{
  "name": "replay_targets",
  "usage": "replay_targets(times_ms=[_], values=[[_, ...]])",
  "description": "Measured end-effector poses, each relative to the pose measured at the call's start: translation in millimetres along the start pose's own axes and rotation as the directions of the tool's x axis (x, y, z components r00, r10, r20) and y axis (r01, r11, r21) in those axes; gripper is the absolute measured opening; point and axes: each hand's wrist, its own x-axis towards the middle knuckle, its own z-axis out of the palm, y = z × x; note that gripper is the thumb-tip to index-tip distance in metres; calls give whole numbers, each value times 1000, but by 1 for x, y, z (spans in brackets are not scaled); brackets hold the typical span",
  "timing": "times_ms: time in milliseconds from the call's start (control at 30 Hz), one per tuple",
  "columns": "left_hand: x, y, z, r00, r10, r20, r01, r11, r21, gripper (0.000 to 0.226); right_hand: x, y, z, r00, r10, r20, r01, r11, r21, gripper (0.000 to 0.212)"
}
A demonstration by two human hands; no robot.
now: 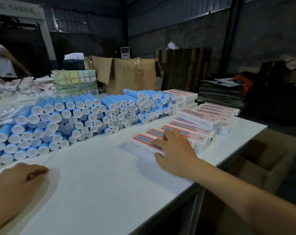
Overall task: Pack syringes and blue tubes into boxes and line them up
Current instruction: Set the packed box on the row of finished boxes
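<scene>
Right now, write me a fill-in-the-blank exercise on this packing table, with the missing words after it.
1. The right hand rests on the nearest ____ in the row of boxes.
2. The stacked tubes are ____ with white caps.
3. The left hand holds ____.
4. Tubes and boxes lie on a ____ table.

Missing words: box; blue; nothing; white

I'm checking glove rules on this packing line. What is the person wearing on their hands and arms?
Nothing shows on either. The left hand and right hand are bare: no gloves, rings or watch in view. Both forearms are uncovered as far as the picture's edge, with no sleeve, cuff or wristband showing.
</scene>
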Motion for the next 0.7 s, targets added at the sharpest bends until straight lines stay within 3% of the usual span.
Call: replay_targets(times_ms=[133,233,333,400,567,700], values=[[-42,47,-37,995,-30,-96,19,993,-112,17,9,3,-7,1000,17,24,-15,997,-72,47],[-58,69,-51,993,-28,-117,14,992,-123,21,21,-22,-14,991,-93,-101,79,988,-133,46],[-61,75,-55,995,-44,-90,32,992,-124,26,34,-70,-12,947,-228,-227,258,960,110,37],[-61,74,-54,994,-53,-91,41,991,-129,27,47,-103,-5,936,-282,-212,327,919,222,31],[-60,70,-52,993,-58,-100,42,986,-160,29,76,-164,28,932,-351,-87,361,894,264,21],[-60,70,-51,997,-38,-74,28,992,-126,30,86,-170,50,941,-328,-88,339,889,308,23]])
